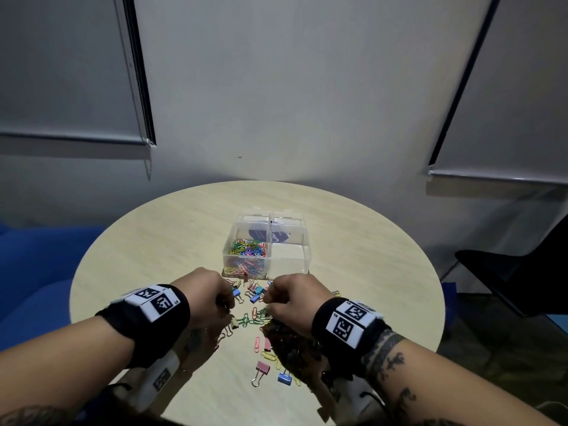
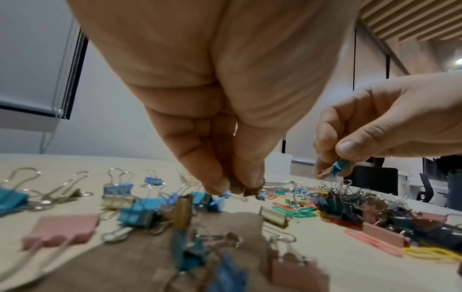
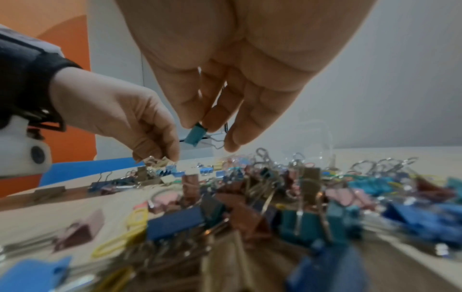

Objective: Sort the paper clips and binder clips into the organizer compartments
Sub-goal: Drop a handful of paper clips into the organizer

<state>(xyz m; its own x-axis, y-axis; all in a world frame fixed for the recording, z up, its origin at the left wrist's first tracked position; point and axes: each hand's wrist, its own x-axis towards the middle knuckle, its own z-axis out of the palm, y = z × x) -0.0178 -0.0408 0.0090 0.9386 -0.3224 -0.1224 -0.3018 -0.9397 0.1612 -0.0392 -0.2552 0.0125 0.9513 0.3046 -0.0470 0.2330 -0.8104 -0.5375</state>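
A clear two-compartment organizer (image 1: 308, 256) stands mid-table. Its left compartment holds several coloured paper clips (image 1: 247, 252); the right compartment (image 1: 289, 256) looks empty. Between it and me lies a loose pile of binder clips and paper clips (image 1: 255, 315). My left hand (image 1: 227, 302) is low over the pile, fingertips pinching a small gold-brown binder clip (image 2: 250, 190). My right hand (image 1: 266, 300) hovers just above the pile, thumb and finger pinching a teal binder clip (image 3: 196, 135), also seen in the left wrist view as that teal binder clip (image 2: 336, 170).
The round wooden table (image 1: 153, 241) has bare surface to the left, right and behind the organizer. A pink binder clip (image 1: 262, 368) and a blue one (image 1: 284, 378) lie near the front edge. A black chair (image 1: 507, 272) stands right, blue seating (image 1: 30, 256) left.
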